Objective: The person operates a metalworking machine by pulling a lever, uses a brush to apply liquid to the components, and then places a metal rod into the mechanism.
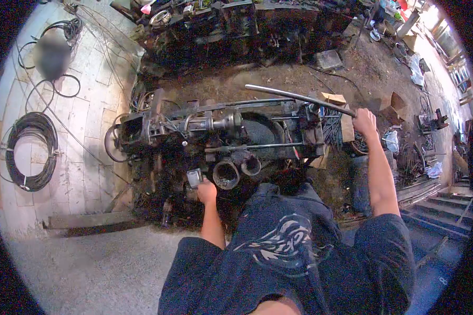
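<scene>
My right hand (365, 124) is closed around one end of a long metal rod (294, 96). The rod slants up and left over the machine, its bright far end in the air above the frame. My left hand (206, 192) is at the machine's near side, fingers curled by a small grey box (195, 178) with a pale face; what they grip there is hidden. Between my arms lies the greasy machine (199, 124), with a round chuck-like part (227, 123) and parallel bars. Two round metal cups (226, 175) sit on its near side.
Cardboard boxes and a bundle of thin rods (331, 126) lie beyond the machine's right end. Coiled black wire (29, 152) rests on the pale tiled floor at left. A cluttered dark bench (236, 31) runs along the back. Metal steps (441, 212) are at lower right.
</scene>
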A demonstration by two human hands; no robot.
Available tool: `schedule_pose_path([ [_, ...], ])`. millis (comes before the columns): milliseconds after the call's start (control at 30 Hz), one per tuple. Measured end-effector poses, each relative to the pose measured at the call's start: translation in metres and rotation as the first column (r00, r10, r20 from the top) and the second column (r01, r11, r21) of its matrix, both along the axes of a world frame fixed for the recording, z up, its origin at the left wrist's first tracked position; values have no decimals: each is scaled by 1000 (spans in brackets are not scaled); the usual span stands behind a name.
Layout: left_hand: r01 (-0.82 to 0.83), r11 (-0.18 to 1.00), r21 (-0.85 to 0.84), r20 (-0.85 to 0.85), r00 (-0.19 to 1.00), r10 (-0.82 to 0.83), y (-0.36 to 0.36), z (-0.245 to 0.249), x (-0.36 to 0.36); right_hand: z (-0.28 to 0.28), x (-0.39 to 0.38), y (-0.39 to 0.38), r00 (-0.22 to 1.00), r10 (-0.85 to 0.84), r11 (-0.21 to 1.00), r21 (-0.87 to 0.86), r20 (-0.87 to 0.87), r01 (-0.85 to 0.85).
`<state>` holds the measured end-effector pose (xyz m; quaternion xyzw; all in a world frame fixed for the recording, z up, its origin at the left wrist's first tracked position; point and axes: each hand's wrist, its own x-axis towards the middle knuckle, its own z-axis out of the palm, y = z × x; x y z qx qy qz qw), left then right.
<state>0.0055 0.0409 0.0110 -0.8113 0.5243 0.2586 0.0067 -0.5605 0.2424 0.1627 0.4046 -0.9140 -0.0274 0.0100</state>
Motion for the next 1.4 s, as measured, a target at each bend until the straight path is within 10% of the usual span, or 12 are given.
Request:
schedule_pose_path([
  [200, 37, 949, 314, 9, 999, -41, 20, -162, 100, -9, -15, 13, 999, 4, 996, -93, 36, -1],
  [400, -560, 786, -262, 123, 788, 603, 47, -7, -24, 10, -36, 55, 995, -58, 943, -323, 79, 80],
  [467, -279, 684, -674, 18, 919, 393, 34, -27, -44, -47, -53, 81, 813, -318, 653, -508, 488, 561],
  [567, -274, 640, -718, -424, 901, -89, -1, 48, -160, -63, -27, 90, 118, 440, 177, -215, 890, 961],
  [633, -440, 896, -52, -997, 79, -19, -41, 72, -240, -42, 1, 63, -11, 669, 110, -85, 743, 990],
  [733, -45, 938, 344, -837, -467, 284, -79, 112, -337, -44, -23, 21, -73, 701, 29, 73, 710, 997],
  [800, -166, 883, 438, -837, -435, 333, -74, 151, -368, -42, -44, 1, -128, 616, -274, 363, 777, 890],
  [1067, -118, 925, 362, -648, -745, 159, 40, 146, -318, -84, -132, -87, -151, 651, -30, 224, 744, 974],
  [1167, 459, 857, 233, -625, -605, 493, 164, 170, -247, -19, -80, -150, -243, 512, 508, -63, 824, 859],
  [1233, 697, 699, 157, -944, -103, 314, 182, 114, -169, 11, -27, -180, -159, 240, 866, -137, 958, 481],
  [1333, 190, 840, 508, -769, 539, 343, 196, 114, -121, -14, 74, -207, 573, 301, 950, -295, 762, -106],
  [1400, -5, 966, 257, -654, 735, 178, 175, 69, -90, 25, 103, -164, 586, 523, 837, -241, 619, -492],
])
